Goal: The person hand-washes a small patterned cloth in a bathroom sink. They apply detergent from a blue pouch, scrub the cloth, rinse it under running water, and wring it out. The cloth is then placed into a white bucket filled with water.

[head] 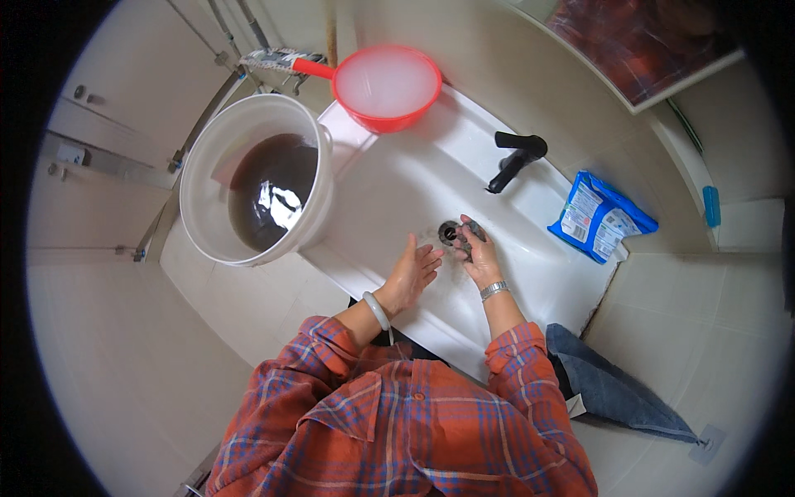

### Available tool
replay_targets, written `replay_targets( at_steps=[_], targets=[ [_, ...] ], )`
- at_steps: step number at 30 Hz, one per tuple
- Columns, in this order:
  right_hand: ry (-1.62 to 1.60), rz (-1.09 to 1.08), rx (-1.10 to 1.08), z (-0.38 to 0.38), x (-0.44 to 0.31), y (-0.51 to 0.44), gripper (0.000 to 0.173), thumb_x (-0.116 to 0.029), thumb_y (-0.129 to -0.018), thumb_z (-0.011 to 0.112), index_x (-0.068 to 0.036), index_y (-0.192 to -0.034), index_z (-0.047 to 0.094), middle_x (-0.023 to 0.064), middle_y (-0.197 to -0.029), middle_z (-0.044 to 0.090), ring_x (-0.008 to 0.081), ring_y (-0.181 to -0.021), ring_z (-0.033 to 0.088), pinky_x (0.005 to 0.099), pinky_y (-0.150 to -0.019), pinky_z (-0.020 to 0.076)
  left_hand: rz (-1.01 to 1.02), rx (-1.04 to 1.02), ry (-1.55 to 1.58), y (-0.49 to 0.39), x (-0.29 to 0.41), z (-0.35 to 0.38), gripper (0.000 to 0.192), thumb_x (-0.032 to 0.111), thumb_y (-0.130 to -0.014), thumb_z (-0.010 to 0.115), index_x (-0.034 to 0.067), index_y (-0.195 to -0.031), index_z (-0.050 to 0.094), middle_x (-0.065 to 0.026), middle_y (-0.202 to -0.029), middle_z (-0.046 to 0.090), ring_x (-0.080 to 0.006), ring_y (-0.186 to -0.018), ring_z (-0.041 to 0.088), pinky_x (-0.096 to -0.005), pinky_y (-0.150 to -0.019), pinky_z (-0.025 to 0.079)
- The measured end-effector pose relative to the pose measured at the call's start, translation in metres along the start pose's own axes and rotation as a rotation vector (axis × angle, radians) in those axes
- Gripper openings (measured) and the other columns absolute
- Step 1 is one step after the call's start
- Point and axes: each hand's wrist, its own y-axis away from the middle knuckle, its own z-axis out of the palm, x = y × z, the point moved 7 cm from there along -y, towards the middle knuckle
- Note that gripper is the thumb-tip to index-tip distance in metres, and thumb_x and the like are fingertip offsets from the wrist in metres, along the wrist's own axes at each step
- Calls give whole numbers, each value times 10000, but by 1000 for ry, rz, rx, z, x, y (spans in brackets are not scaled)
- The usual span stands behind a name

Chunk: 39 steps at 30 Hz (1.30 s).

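Observation:
Over the white sink basin point(397, 199) are both of my hands. My left hand point(408, 276) is held with its fingers apart and nothing in it; a pale bangle circles that wrist. Beside the drain hole point(449, 233), my right hand point(479, 251) holds a dark, clumped material point(473, 231), whose exact kind I cannot tell. A metal watch is on the right wrist. The black faucet point(517, 163) stands behind the hands on the sink's back ledge; whether water runs is unclear.
A white bucket point(199, 211) of dark water stands left of the sink. A red long-handled dipper point(388, 124) with cloudy liquid rests on the far left corner. A blue wipes-like package point(599, 217) lies on the right ledge. A gray towel point(615, 388) hangs at lower right; a mop head point(273, 59) is behind.

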Motion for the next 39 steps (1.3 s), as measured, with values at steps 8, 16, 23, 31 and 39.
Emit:
replay_targets(
  at_steps=[8,16,23,31,39],
  targets=[
    [168,-22,121,8,-3,-5,282,-367,-913,657,-93,-904,588,-22,-690,505,72,-493,401,225,-409,273,32,47,61,1,6,-22,908,670,-954,217,-46,-1493,71,-135,-1436,387,-259,-1382,304,-401,-1174,180],
    [234,69,145,18,-3,-7,377,-445,-932,570,-146,-738,448,-40,-546,402,86,-392,318,236,-380,216,28,99,90,-5,13,-33,846,622,-974,279,-49,-1476,156,-113,-1371,453,-222,-1282,404,-381,-1134,262],
    [162,159,46,14,11,-16,333,-418,-955,525,-121,-806,520,-3,-617,506,141,-478,479,280,-429,353,17,7,-46,-13,11,-24,594,436,-995,447,39,-1427,352,-59,-1305,508,-162,-1201,461,-355,-1072,343],
    [193,37,-233,34,0,16,310,-265,-996,515,-57,-1209,604,63,-1191,587,167,-1045,574,380,-879,502,141,56,-319,-36,14,-18,396,259,-934,630,101,-1264,479,-24,-1143,561,-124,-1026,564,-297,-885,491],
    [438,-287,60,-12,-53,31,203,-263,-977,571,-70,-1024,611,-49,-903,588,48,-796,484,215,-677,393,260,213,-197,-19,43,-30,323,309,-932,638,109,-1127,475,-36,-1059,588,-140,-944,601,-331,-829,519]
  ],
)
